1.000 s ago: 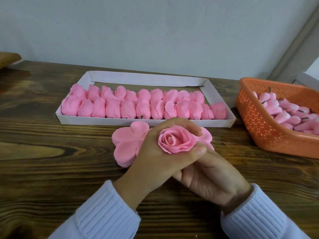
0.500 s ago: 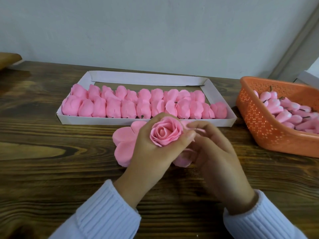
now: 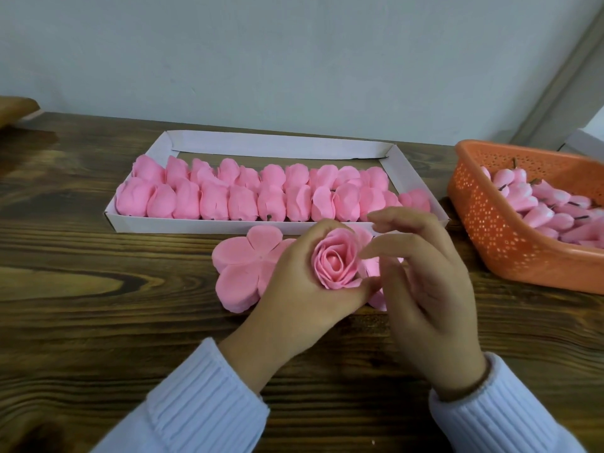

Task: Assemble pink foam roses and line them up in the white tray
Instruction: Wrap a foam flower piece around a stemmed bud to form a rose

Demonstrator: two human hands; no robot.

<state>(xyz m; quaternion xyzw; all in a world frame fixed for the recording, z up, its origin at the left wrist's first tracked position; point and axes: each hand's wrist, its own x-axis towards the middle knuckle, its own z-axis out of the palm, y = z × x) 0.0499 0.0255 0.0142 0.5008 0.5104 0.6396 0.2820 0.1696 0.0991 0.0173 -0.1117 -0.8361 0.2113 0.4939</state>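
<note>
My left hand grips a pink foam rose between thumb and fingers, its spiral centre facing up. My right hand hovers just right of the rose with fingers loosely spread, touching the outer petals beside it; I cannot see it gripping anything. Under my hands a stack of flat pink petal cut-outs lies on the table. Behind them the white tray holds two rows of finished roses lying on their sides.
An orange perforated basket at the right holds several pink buds with dark stems. The dark wooden table reaches back to a pale wall. A brown object sits at the far left edge.
My right hand came out from under the rose, rose beside it and spread its fingers. My left hand turned the rose and lifted it slightly toward the tray.
</note>
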